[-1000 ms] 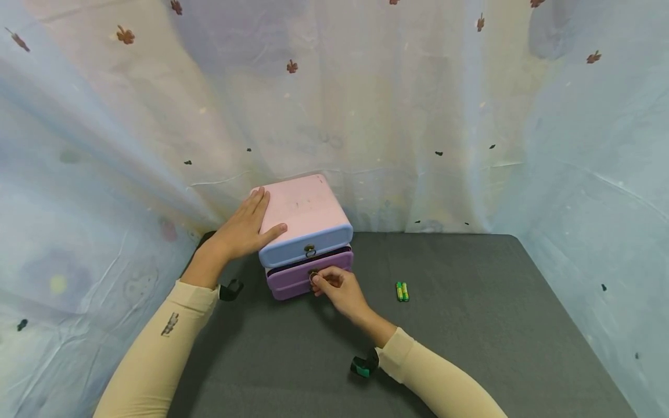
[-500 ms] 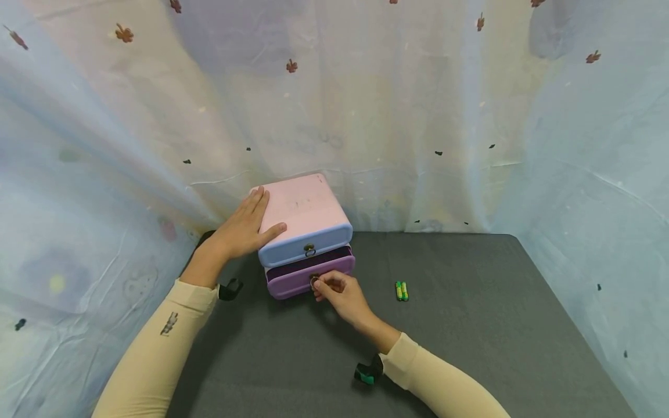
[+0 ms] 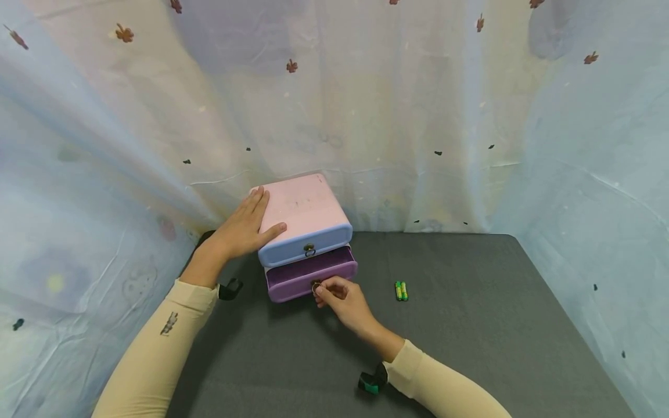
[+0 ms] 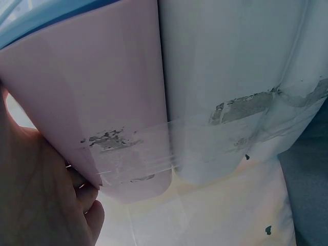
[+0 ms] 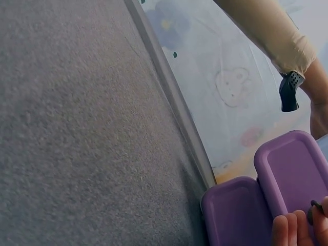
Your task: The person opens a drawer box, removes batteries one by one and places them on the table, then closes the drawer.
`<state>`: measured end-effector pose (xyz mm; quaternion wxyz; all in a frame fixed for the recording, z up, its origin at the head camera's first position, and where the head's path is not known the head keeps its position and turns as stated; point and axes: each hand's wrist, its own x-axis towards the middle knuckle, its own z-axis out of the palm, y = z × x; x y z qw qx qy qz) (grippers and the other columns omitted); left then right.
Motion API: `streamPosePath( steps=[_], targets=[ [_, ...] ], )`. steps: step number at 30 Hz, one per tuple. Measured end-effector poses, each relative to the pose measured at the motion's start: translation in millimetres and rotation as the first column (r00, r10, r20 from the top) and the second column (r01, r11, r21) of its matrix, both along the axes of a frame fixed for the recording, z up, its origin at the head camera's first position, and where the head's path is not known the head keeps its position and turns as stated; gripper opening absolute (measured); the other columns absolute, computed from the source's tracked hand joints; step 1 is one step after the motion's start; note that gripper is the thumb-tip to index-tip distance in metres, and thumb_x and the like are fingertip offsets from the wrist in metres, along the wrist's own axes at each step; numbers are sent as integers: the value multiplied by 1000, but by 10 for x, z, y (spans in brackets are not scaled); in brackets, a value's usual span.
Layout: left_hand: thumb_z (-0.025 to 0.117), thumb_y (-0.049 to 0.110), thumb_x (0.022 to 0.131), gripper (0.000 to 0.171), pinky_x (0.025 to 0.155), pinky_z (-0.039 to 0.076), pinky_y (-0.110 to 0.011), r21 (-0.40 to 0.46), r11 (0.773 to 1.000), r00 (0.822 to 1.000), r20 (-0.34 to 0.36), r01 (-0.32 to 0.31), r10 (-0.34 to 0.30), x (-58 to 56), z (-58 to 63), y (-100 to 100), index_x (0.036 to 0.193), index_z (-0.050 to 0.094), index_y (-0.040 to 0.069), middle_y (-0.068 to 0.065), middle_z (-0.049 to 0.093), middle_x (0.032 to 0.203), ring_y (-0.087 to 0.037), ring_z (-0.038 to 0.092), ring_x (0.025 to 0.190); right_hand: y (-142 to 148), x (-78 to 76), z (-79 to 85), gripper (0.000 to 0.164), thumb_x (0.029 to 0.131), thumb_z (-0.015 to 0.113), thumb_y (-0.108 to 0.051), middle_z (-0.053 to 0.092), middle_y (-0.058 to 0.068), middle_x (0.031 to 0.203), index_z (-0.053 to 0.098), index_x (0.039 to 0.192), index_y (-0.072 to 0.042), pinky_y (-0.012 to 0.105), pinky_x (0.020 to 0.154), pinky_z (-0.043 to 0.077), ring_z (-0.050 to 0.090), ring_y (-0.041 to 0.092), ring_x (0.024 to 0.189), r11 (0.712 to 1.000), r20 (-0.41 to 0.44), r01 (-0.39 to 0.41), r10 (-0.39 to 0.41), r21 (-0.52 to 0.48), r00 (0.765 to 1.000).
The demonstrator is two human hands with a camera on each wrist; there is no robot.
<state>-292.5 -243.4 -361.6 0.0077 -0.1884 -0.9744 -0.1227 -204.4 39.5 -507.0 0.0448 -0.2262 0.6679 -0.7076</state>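
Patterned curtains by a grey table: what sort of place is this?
Possibly an indoor space screened off for tabletop work: patterned curtains hang behind and beside a grey table, which bears a small drawer unit.

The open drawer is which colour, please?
The open drawer is purple, showing best in the head view.

purple drawer point(image 3: 292, 285) juts partly out beneath the blue drawer point(image 3: 284, 250) of a pink-topped box point(image 3: 303, 203).

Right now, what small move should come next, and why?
Probably ease the open purple drawer a little farther out: it seems only partly open, the right grip pinches its ring, while the left grip rests on the pink box, likely bracing it.
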Motion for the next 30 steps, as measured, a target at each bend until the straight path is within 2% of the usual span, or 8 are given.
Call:
streamPosePath(
  steps=[3, 6, 9, 13, 18, 25, 30],
  targets=[
    [40, 70, 107, 106, 134, 2, -55, 0, 1000, 1000, -4, 3, -3, -3, -1, 1, 170, -8, 0, -18, -11, 179, -35, -9, 166, 14, 26, -8, 16, 107, 66, -4, 71, 35, 107, 68, 107, 12, 41, 85, 65, 73, 44, 96, 1000, 1, -2, 2, -7, 1000],
    [41, 70, 107, 106, 134, 3, -55, 2, 1000, 1000, -8, 5, -5, -1, 1, 5, 170, -8, 0, -19, -11, 179, -35, -9, 166, 36, 58, -6, 16, 107, 66, -4, 71, 34, 107, 68, 107, 12, 40, 85, 66, 75, 36, 95, 1000, 7, -3, 3, -11, 1000],
    [41, 70, 107, 106, 134, 3, -55, 6, 1000, 1000, -9, 5, -5, 2, 4, 6, 170, -7, 0, -18, -11, 179, -35, -9, 166, 55, 86, -14, 15, 106, 66, -4, 72, 33, 107, 69, 107, 11, 38, 84, 66, 75, 36, 95, 1000, 14, -5, 5, -13, 1000],
    [41, 70, 107, 105, 134, 2, -55, 8, 1000, 1000, -6, 6, -6, -1, 3, -1, 170, -8, 0, -18, -12, 179, -35, -10, 166, 75, 128, -23, 15, 106, 66, -3, 72, 32, 107, 69, 107, 11, 38, 84, 66, 72, 50, 98, 1000, 16, -8, 8, -14, 1000],
    [41, 70, 108, 105, 134, 2, -55, 8, 1000, 1000, -5, 6, -6, -7, -1, -8, 170, -8, 0, -18, -12, 179, -35, -10, 166, 94, 179, -31, 15, 106, 66, -4, 72, 34, 106, 69, 107, 11, 39, 84, 66, 71, 53, 98, 1000, 7, -11, 11, -14, 1000],
    [40, 70, 108, 105, 134, 1, -55, 7, 1000, 1000, -2, 2, -2, -3, 0, -8, 170, -8, 0, -17, -13, 179, -35, -11, 166, 128, 239, -57, 15, 107, 65, -4, 71, 34, 106, 69, 106, 10, 39, 84, 66, 75, 38, 95, 1000, -18, -20, 20, -22, 1000],
    [40, 71, 107, 105, 134, 0, -55, 4, 1000, 1000, -1, -2, 2, -3, -4, -7, 170, -8, 1, -17, -13, 179, -35, -11, 166, 159, 288, -68, 15, 107, 65, -4, 71, 34, 106, 68, 107, 11, 39, 84, 66, 74, 39, 96, 999, -18, -30, 30, -29, 999]
  ],
)
